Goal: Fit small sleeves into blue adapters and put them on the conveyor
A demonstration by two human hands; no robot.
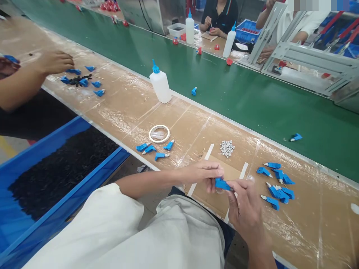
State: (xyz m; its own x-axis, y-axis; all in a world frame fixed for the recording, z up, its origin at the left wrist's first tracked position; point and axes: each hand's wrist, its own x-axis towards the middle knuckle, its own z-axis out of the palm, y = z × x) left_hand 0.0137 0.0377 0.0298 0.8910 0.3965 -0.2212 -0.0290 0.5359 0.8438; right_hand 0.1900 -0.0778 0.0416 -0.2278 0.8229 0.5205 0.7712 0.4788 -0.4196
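Observation:
Between both hands I hold a small blue plastic part (222, 184) above a taped cardboard sheet (214, 200). My left hand (206, 173) pinches its left end, and my right hand (245, 200) grips the right end, fingers closed. A pile of small grey pieces (227, 148) lies just beyond the hands. To the right, several blue parts with pale tips (280, 192) are scattered on the bench. More blue parts (150, 149) lie to the left by a roll of tape (159, 133).
A white bottle with a blue nozzle (160, 84) stands at the bench edge beside the green conveyor belt (134, 56). A co-worker's arm (36, 78) reaches in at left. Below is a blue bin (17, 239) of black pieces. A metal frame (305, 71) stands across the belt.

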